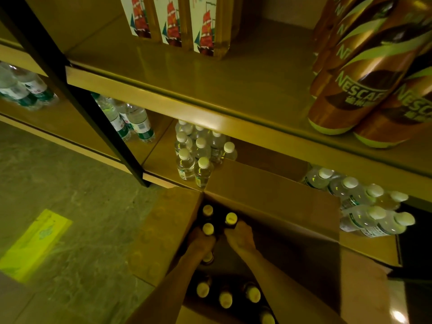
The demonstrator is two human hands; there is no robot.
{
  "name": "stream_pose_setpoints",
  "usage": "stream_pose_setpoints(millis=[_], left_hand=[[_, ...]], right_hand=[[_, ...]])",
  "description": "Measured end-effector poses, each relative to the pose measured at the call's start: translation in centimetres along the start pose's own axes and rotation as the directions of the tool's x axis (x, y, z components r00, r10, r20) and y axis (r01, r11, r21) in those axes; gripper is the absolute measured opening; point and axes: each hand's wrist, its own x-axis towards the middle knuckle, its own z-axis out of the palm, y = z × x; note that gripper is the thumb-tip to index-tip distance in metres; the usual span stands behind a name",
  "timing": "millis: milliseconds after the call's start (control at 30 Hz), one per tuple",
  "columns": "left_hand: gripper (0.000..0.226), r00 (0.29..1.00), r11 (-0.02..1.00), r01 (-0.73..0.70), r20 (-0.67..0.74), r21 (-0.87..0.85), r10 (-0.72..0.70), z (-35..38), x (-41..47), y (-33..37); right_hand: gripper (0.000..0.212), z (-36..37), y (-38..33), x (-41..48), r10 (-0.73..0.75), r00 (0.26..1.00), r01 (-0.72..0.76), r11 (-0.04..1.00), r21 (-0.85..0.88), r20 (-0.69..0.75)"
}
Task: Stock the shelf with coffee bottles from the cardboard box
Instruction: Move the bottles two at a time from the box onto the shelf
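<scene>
Coffee bottles, dark with pale round caps, stand in cardboard box.

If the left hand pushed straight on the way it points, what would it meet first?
The left hand, gripping a coffee bottle, would probably meet the next bottle ahead, before the box corner.

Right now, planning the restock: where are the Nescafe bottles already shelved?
Head view, upper right: the Nescafe bottles stand on the upper shelf, right of the ship-label containers.
</scene>
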Motion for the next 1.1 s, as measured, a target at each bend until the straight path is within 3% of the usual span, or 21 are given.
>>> stream_pose_setpoints(millis=[133,300,467,633,767,900,1000,1100], left_hand=[[0.013,0.986,0.990,-0.136,-0.087,0.049,0.140,-0.6,-1.8,0.1],[0.035,0.938,0.961,-0.273,-0.209,0.050,0.277,-2.5,-5.9,1.7],[0.021,0.853,0.875,-0.483,-0.205,0.036,0.479,-4.2,-11.3,4.5],[0.022,0.707,0.720,-0.694,-0.187,0.001,0.682,-4.5,-18.0,8.6],[0.037,0.596,0.600,-0.799,-0.199,-0.051,0.778,-4.2,-23.4,12.6],[0.042,0.443,0.404,-0.893,-0.224,-0.198,0.868,-4.2,-28.4,16.7],[0.036,0.344,0.288,-0.925,-0.229,-0.247,0.911,-3.8,-31.7,20.2],[0.027,0.267,0.213,-0.943,-0.201,-0.254,0.943,-3.0,-33.6,24.4]], right_hand=[[0.033,-1.7,0.3,-2.3,-0.079,0.995,0.082,0.995,0.051,-0.059],[0.038,-4.6,-0.2,-6.5,-0.189,0.968,0.207,0.973,0.100,-0.163],[0.033,-8.2,-0.5,-11.6,-0.288,0.914,0.337,0.931,0.141,-0.285],[0.017,-13.0,-0.9,-17.7,-0.379,0.815,0.470,0.875,0.116,-0.439],[0.020,-17.8,-1.4,-22.7,-0.411,0.694,0.565,0.820,0.094,-0.591],[0.030,-22.6,-2.7,-27.4,-0.447,0.601,0.656,0.750,0.089,-0.663],[0.024,-26.5,-4.2,-30.1,-0.477,0.506,0.714,0.699,0.039,-0.719],[0.042,-30.5,-5.2,-30.9,-0.469,0.453,0.749,0.661,0.039,-0.758]])
